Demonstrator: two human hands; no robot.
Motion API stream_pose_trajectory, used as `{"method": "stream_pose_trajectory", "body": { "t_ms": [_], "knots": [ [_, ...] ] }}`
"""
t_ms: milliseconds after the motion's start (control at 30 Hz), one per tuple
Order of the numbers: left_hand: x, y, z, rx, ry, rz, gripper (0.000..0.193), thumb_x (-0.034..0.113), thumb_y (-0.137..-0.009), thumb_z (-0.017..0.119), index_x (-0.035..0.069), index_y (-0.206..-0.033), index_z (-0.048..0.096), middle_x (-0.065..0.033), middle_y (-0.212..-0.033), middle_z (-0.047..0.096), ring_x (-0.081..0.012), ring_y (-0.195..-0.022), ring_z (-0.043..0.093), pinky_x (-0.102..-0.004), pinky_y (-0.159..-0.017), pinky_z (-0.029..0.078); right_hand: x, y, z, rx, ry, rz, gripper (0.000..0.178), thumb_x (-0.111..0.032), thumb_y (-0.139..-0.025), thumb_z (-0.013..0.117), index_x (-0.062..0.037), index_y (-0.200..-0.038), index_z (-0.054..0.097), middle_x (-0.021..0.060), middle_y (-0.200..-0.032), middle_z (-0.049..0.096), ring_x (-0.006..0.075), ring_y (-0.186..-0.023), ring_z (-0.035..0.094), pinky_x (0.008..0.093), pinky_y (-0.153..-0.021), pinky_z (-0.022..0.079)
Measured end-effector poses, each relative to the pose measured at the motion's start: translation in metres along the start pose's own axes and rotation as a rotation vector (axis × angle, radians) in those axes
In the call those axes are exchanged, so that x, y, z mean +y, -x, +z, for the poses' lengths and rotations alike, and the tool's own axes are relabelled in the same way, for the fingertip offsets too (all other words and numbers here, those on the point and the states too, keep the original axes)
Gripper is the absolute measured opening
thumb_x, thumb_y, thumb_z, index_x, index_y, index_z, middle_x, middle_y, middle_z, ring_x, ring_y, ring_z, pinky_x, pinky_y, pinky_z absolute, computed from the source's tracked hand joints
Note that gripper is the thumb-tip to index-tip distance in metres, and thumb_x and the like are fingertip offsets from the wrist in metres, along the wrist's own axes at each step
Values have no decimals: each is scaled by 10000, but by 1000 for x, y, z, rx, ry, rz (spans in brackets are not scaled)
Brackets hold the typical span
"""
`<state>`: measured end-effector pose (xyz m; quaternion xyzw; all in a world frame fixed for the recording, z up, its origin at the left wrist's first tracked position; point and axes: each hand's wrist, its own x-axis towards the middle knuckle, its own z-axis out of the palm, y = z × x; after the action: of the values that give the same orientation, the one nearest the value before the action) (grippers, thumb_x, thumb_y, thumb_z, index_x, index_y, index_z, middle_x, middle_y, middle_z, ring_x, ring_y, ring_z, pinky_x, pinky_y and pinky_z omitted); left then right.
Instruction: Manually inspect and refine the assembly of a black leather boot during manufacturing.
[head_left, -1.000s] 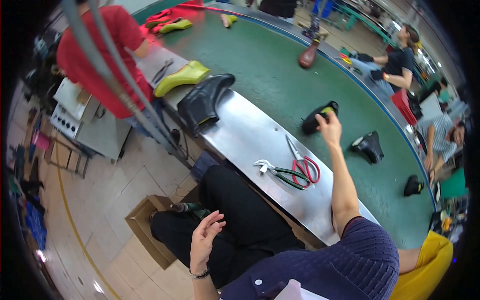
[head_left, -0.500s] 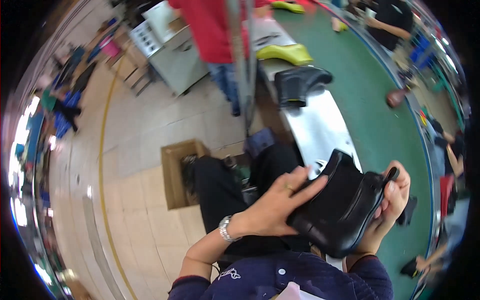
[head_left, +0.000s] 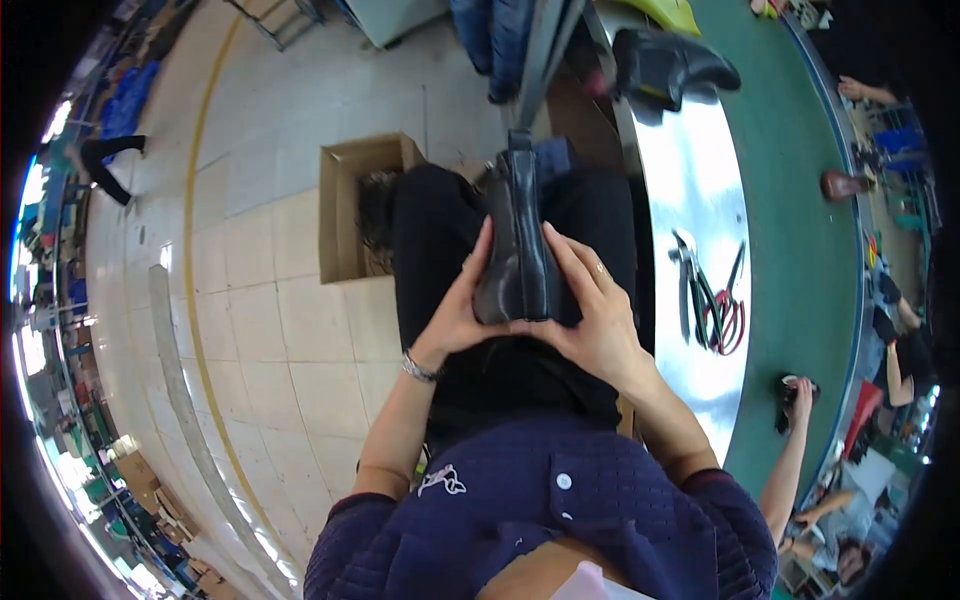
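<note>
A black leather ankle boot (head_left: pixel 522 255) is held over my lap, with a seamed strip along it and a pull loop at its far end. My left hand (head_left: pixel 452 312) is closed round its left side. On the opposite side, my right hand (head_left: pixel 603 325) presses with fingers along the leather, its thumb at the near end. The thumbs come close together at that end. The palm sides of both hands are hidden.
Pliers (head_left: pixel 686 285) and red-handled scissors (head_left: pixel 726 325) lie on the metal ledge (head_left: pixel 690 190) at right. Beyond are another black boot (head_left: pixel 665 68) and a yellow-green shoe form (head_left: pixel 662 12). The green belt (head_left: pixel 790 270) runs alongside. A cardboard box (head_left: pixel 340 230) stands left; a metal post (head_left: pixel 545 60) rises ahead. A co-worker's hand (head_left: pixel 802 390) grips something dark.
The boot has moved left from near the ledge to over my lap and turned, its loop now pointing away. My right hand has shifted from the loop to the boot's side. The view has shifted too.
</note>
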<state>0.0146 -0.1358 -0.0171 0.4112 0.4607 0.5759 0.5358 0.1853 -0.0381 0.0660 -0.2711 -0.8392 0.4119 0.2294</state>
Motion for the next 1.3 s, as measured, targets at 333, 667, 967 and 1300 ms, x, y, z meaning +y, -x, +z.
{"method": "stream_pose_trajectory", "body": {
  "t_ms": [333,667,967,1300],
  "knots": [
    [-55,12,-6,-112,57,-243,1318,14,-613,845,155,-1528,-93,-113,-1602,70,-210,-1460,144,-349,-1167,190,37,42,15,-31,-47,-11,753,17,-682,741,-37,-1381,466,192,-1370,503,336,-1214,543,382,-997,472],
    [-29,-4,-22,-244,359,-62,1398,264,-563,926,125,-1530,-74,-143,-1592,83,-251,-1461,142,-365,-1165,189,40,50,14,-56,-58,0,797,25,-642,748,-58,-1385,473,174,-1398,482,328,-1242,523,373,-1020,457],
    [5,-35,25,21,152,-286,736,364,-692,845,116,-1245,427,-45,-1147,476,-151,-1070,480,-299,-957,388,47,-1,-32,-14,-332,193,482,-229,-827,718,2,-1229,582,171,-1199,602,291,-1086,607,361,-955,450],
    [-15,-22,41,130,65,-163,551,355,-681,845,65,-1064,575,-17,-1006,513,-137,-982,481,-292,-885,390,39,-31,-40,-261,-236,105,99,-59,-800,720,13,-827,658,69,-750,623,176,-678,588,302,-599,438]
  ]
}}
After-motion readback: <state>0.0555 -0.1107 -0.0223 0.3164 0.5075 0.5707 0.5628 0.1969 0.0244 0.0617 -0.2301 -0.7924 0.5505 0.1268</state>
